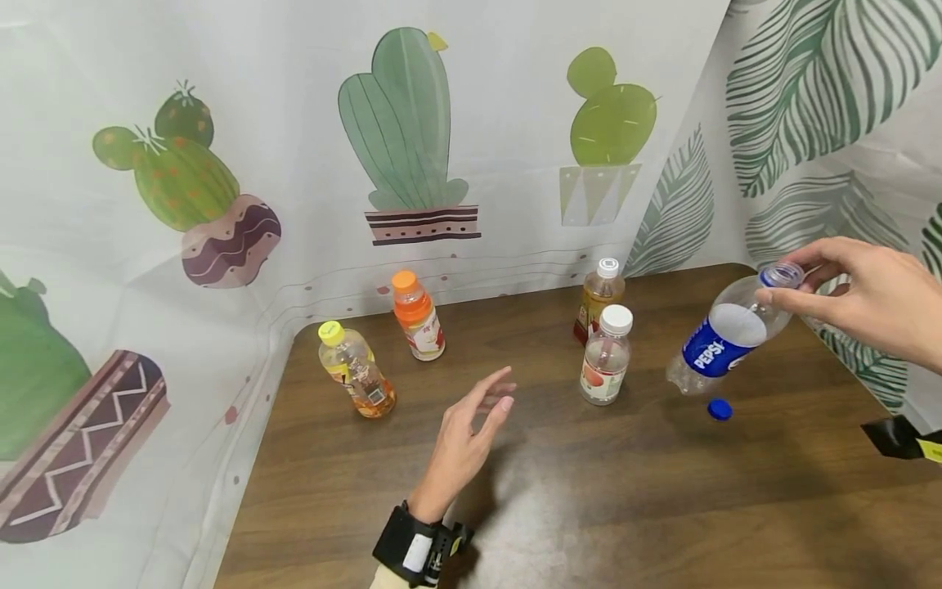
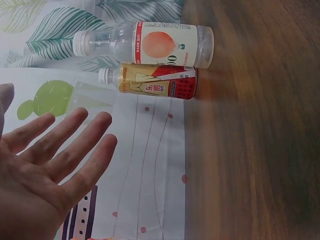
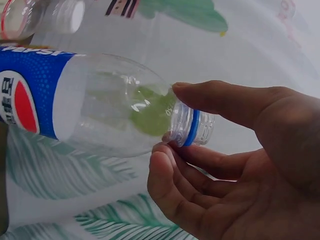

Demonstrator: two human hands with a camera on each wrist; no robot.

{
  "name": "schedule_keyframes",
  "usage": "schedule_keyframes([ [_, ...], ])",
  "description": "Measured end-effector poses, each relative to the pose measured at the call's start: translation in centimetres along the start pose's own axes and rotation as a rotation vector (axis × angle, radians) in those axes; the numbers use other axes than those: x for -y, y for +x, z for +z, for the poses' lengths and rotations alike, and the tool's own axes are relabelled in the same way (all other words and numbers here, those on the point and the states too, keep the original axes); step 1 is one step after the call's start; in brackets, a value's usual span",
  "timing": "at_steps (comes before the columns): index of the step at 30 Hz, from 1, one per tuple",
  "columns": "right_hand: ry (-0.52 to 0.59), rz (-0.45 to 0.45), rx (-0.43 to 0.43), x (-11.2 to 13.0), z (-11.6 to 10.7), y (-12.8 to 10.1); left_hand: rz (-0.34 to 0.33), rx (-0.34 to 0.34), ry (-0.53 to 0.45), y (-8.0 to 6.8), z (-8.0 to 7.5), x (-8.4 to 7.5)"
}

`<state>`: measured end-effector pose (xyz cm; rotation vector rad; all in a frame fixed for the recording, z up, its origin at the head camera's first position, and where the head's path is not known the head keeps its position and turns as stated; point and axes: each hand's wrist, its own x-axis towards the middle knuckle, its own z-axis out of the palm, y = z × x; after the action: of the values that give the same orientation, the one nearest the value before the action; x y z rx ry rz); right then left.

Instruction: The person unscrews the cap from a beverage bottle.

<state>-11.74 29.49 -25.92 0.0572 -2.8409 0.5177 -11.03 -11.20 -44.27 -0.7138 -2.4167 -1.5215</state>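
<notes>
Head view: the right hand (image 1: 872, 288) pinches the uncapped Pepsi bottle (image 1: 728, 331) by its neck (image 1: 782, 275), likely for steadiness, near a blue cap (image 1: 719, 409) on the table (image 1: 574, 491); the left hand (image 1: 465, 433) hovers empty, outstretched.

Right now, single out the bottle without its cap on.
The Pepsi bottle, held at its neck by the right hand: its mouth is bare, and a blue cap lies near its base. The other four bottles are capped.
</notes>
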Motion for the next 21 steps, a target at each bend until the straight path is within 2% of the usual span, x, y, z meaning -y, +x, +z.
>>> schedule_keyframes([
  [12,-0.025,0.094,0.071,-3.6,2.1,2.1,-0.063,-0.006,-0.011,-0.3,-0.4,0.2],
  [21,-0.006,0.093,0.095,-5.3,3.7,3.3,-0.091,0.001,-0.013,-0.4,-0.6,0.1],
])
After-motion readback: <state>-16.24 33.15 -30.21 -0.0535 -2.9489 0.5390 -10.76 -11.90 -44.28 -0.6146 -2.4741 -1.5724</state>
